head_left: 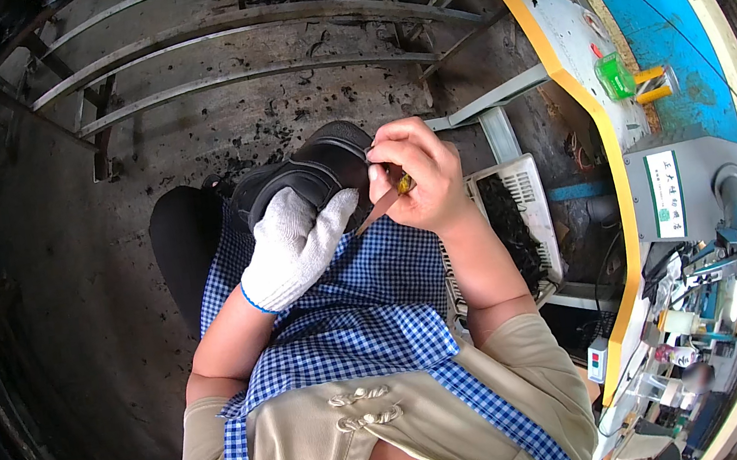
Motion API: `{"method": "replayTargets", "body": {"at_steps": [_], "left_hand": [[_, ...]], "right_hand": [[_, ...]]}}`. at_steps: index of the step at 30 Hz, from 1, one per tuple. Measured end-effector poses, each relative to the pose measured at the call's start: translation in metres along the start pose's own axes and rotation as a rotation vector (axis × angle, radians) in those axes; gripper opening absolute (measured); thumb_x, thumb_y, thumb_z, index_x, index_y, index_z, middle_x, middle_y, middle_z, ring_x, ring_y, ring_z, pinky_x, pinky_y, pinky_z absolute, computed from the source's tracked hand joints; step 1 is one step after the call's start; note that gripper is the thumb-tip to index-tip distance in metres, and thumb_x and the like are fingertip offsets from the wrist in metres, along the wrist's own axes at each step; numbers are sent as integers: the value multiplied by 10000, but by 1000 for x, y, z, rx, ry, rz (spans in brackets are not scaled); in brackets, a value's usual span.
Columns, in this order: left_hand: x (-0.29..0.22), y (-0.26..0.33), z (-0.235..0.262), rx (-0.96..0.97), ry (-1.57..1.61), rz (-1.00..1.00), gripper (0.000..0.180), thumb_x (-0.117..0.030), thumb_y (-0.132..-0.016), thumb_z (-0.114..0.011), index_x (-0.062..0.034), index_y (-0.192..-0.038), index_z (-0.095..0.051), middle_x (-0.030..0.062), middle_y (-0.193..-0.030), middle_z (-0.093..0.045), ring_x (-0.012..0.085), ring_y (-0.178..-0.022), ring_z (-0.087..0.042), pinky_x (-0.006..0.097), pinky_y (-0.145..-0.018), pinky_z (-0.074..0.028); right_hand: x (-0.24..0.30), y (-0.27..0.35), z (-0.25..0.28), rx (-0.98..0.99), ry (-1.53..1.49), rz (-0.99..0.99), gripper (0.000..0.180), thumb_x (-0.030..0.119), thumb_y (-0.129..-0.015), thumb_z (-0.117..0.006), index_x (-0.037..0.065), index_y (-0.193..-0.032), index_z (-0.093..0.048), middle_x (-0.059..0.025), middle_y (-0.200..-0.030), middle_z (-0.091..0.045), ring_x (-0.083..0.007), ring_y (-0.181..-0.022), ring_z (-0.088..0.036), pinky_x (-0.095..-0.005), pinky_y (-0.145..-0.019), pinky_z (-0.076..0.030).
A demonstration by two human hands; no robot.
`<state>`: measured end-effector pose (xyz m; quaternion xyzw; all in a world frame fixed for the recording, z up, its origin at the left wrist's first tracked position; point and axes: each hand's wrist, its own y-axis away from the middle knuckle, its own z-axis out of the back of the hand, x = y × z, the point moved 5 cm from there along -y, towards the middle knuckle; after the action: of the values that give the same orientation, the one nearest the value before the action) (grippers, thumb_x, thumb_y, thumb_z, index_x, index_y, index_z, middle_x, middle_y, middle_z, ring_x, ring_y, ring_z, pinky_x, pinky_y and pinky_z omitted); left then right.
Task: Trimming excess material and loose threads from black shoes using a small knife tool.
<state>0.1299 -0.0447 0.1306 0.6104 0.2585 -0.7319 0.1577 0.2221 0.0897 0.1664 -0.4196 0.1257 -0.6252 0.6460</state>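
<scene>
A black shoe (pixel 316 167) rests on my lap over a blue-and-white checked apron (pixel 370 309). My left hand (pixel 296 244), in a white knitted glove, grips the shoe from the near side. My right hand (pixel 412 173) is bare and closed around a small knife (pixel 384 205) with a yellowish handle. Its thin blade points down and left, against the shoe's edge close to the gloved fingers.
A white plastic basket (pixel 526 186) with dark scraps stands at my right. Beyond it, a grey worktable with a yellow edge (pixel 611 198) carries a green container (pixel 615 75) and a grey machine (pixel 689 192). Curved metal rails (pixel 222 35) cross the dirty floor ahead.
</scene>
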Motion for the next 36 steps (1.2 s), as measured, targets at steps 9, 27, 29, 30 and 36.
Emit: {"method": "replayTargets", "body": {"at_steps": [9,27,29,30,36], "left_hand": [[50,-8,-33,129,1487,659,418,-334,-955,-494,-17,-1222,-544,108,-1139,-642,249,-1023,-632,369,-911,-515],[25,-19,3,-472,713,121,208,-128,-919,-628,-71,-1118,-627,21,-1020,-662,94,-865,-624,224,-681,-478],[26,-18,4,-453,697,108,233,-115,-913,-635,-66,-1139,-614,21,-1040,-657,100,-895,-625,229,-729,-493],[28,-16,3,-452,697,107,233,-115,-913,-635,-66,-1139,-614,21,-1040,-657,100,-895,-625,229,-729,-493],[27,-19,2,-485,660,93,224,-128,-924,-624,-83,-1143,-614,8,-1036,-655,83,-877,-618,218,-698,-484]], "right_hand": [[4,-4,-1,-38,-5,-14,218,-8,-658,-708,56,-824,-584,-69,-851,-599,-189,-568,-608,-281,-491,-494],[23,19,-4,35,-227,-448,351,31,-893,-607,100,-1237,-620,-96,-899,-555,-203,-705,-581,-291,-617,-487],[24,13,-3,0,-184,-423,379,30,-885,-612,109,-1255,-607,-102,-915,-552,-214,-714,-606,-308,-605,-500],[25,13,-4,-1,-183,-423,379,30,-885,-612,109,-1255,-607,-102,-915,-552,-214,-714,-606,-308,-605,-500],[30,14,-9,30,-106,-402,396,39,-881,-620,127,-1267,-598,-114,-916,-546,-256,-691,-612,-343,-587,-509]]}}
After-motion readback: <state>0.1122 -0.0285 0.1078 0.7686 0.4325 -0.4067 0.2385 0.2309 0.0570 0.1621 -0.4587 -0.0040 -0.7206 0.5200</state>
